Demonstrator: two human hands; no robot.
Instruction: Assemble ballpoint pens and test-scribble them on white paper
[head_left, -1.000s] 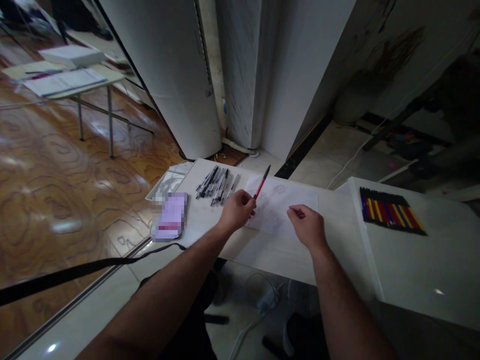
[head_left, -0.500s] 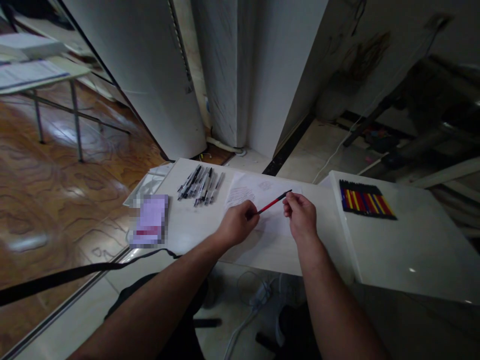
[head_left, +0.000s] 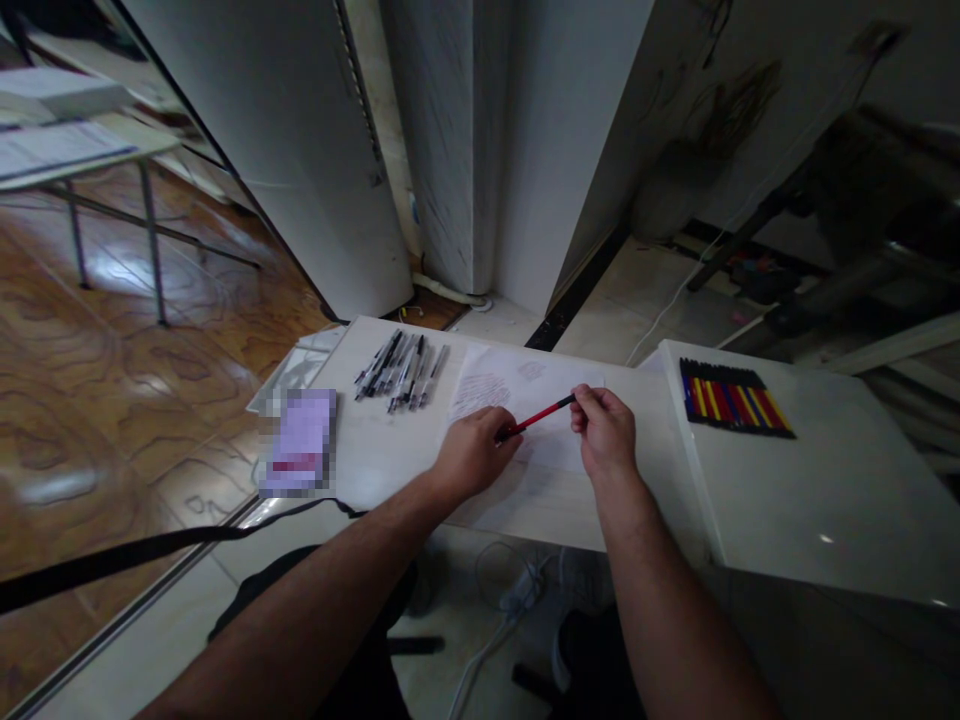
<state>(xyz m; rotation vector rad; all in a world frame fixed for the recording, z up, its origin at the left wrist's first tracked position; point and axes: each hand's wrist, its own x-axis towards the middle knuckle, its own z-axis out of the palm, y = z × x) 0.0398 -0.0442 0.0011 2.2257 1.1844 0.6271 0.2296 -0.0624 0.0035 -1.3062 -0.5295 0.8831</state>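
A red pen with black ends [head_left: 541, 414] slants over the white paper [head_left: 559, 440], its right end the higher. My left hand [head_left: 476, 450] is closed on the lower end with thumb and fingers. At the upper black end, the fingers of my right hand [head_left: 602, 428] are pinched shut and cover the tip. Handwriting and a small sketched patch show on the paper beneath. To the left of the paper lies a loose pile of clear and black pens [head_left: 401, 370]. A row of red, yellow and blue pens with black ends [head_left: 735, 398] lies on the right-hand surface.
A purple packet, partly pixelated [head_left: 304, 435], lies at the left end of the white table [head_left: 382, 470]. A raised white surface [head_left: 825, 500] adjoins on the right. A black strap [head_left: 150, 550] crosses at lower left. Below the table are a power strip [head_left: 521, 595] and cables.
The pen has shifted slightly down and to the left. My right fingers now cover its black upper tip, which stuck out before. Its black lower end now shows at my left fingers.
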